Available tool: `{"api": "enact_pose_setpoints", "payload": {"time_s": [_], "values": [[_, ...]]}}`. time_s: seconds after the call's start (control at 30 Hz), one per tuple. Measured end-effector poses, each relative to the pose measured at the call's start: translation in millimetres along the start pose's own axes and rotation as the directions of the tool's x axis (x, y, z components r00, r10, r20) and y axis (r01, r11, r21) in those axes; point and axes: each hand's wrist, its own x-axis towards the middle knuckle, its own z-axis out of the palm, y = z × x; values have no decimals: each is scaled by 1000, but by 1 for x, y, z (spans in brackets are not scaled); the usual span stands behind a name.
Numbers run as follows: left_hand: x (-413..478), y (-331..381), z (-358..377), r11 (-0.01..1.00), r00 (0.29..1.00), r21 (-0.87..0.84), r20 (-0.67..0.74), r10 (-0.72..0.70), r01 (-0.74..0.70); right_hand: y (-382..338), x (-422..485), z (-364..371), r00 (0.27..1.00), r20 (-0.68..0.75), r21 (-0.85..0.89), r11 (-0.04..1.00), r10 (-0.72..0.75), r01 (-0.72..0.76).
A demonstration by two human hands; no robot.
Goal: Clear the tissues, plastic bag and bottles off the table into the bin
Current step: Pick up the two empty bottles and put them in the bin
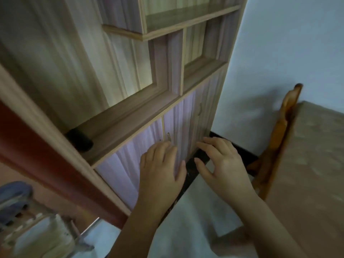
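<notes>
From where I sit, neither the tissues, the plastic bag, the bottles nor the bin show in this view, so I cannot say where they lie or how much is cleared. I judge this a moment between steps: both hands are out in front of a tall pale wood-grain cabinet (pixel 167 101) with open shelves above and closed doors below, carrying nothing. The left hand (pixel 162 168) is palm-down with fingers loosely together, its grip open and empty, close to the cabinet door (touching or not, I cannot tell). The right hand (pixel 221 164) hovers beside it, fingers spread and slightly curled, grip open and empty too. A brown mattress edge (pixel 312 164) sits to the right. Next I would need to turn the view toward the worktop and find the rubbish.
</notes>
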Motion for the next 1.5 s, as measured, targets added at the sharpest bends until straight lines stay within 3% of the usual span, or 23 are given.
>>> {"api": "enact_pose_setpoints", "payload": {"time_s": [0.17, 0.37, 0.6, 0.87, 1.23, 1.5], "values": [[50, -6, 46, 992, 990, -101, 107, 91, -81, 35, 31, 5, 988, -23, -64, 986, 151, -152], [131, 10, 119, 959, 964, -183, 116, 239, -216, 103, 71, 14, 946, -138, -84, 948, 295, -308], [229, 69, 190, 857, 866, -274, 130, 483, -436, 196, 115, -9, 842, -302, -99, 864, 446, -494], [294, 119, 262, 754, 774, -416, 164, 612, -508, 268, 138, -30, 733, -379, -142, 747, 565, -650], [388, 185, 375, 561, 583, -616, 195, 788, -552, 367, 178, -50, 510, -499, -161, 503, 701, -849], [439, 251, 432, 420, 473, -707, 136, 871, -569, 416, 192, -72, 338, -605, -173, 296, 721, -940]]}}
